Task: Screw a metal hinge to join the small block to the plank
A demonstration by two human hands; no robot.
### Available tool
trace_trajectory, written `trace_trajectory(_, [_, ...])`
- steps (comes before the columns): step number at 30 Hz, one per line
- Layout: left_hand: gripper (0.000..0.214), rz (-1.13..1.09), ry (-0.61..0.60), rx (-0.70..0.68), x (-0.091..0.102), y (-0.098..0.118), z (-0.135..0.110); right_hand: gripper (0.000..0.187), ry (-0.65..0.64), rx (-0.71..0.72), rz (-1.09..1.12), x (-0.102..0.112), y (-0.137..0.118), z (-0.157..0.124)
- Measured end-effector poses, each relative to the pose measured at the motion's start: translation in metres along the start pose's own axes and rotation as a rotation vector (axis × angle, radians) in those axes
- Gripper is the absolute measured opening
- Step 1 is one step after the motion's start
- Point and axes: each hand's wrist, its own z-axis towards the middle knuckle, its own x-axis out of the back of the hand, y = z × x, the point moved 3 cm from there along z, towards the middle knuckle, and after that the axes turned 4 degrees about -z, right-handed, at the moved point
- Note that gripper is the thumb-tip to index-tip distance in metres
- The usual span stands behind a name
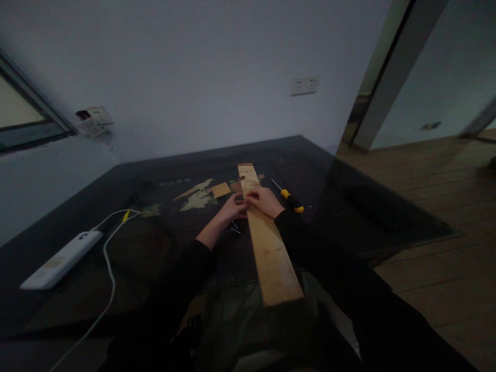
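A long pale wooden plank [271, 253] lies on the dark table [163, 248], running from my lap toward the far wall. My right hand [265, 200] rests on top of the plank about a third of the way from its far end, fingers curled down. My left hand [233, 207] meets it at the plank's left edge, fingers pinched together on something too small to make out. A few thin nails or screws [234, 228] lie on the table just under my left wrist.
A yellow-and-black screwdriver [290, 199] lies right of the plank. A small wooden piece [221, 189] sits left of it. A white power strip [62, 259] with white cables [109, 258] lies at the left. Wooden floor [437, 206] lies to the right, with wall sockets [304, 85] behind.
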Motion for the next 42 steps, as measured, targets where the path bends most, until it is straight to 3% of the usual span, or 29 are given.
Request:
trace_trajectory(5, [0.059,0.017,-0.022,0.001,0.001,0.0,0.001,0.022,0.085,-0.044,-0.045,0.029,0.01,-0.005])
trace_trajectory(8, [0.062,0.01,-0.041,-0.004,0.002,-0.001,0.003,0.025,0.122,-0.11,-0.249,0.051,0.027,-0.021])
trace_trajectory(11, [0.065,-0.005,-0.03,-0.001,0.002,-0.002,0.005,0.042,0.085,-0.226,-0.506,0.063,0.044,-0.044])
trace_trajectory(14, [0.067,-0.008,-0.016,0.003,0.003,-0.003,0.006,0.057,-0.031,-0.315,-0.623,0.06,0.053,-0.061])
trace_trajectory(17, [0.069,-0.012,-0.01,0.001,0.002,-0.003,0.007,0.058,-0.113,-0.336,-0.636,0.053,0.053,-0.066])
trace_trajectory(24, [0.069,-0.032,0.005,-0.005,0.002,-0.003,0.005,0.055,-0.108,-0.319,-0.622,0.049,0.05,-0.065])
trace_trajectory(29, [0.068,-0.026,-0.018,-0.023,0.004,-0.005,0.007,0.049,0.076,-0.268,-0.476,0.062,0.058,-0.062])
trace_trajectory(34, [0.068,-0.017,-0.026,-0.026,0.005,-0.004,0.004,0.033,0.472,-0.17,-0.145,0.098,0.059,-0.054])
trace_trajectory(37, [0.069,-0.02,-0.031,-0.031,0.004,-0.002,0.001,0.033,0.667,-0.151,0.116,0.118,0.052,-0.039])
trace_trajectory(40, [0.07,-0.036,-0.036,-0.026,0.003,-0.001,0.0,0.039,0.769,-0.098,0.421,0.128,0.042,-0.01])
trace_trajectory(42, [0.07,-0.047,-0.029,-0.023,0.003,-0.002,0.001,0.042,0.752,-0.04,0.634,0.128,0.033,0.01])
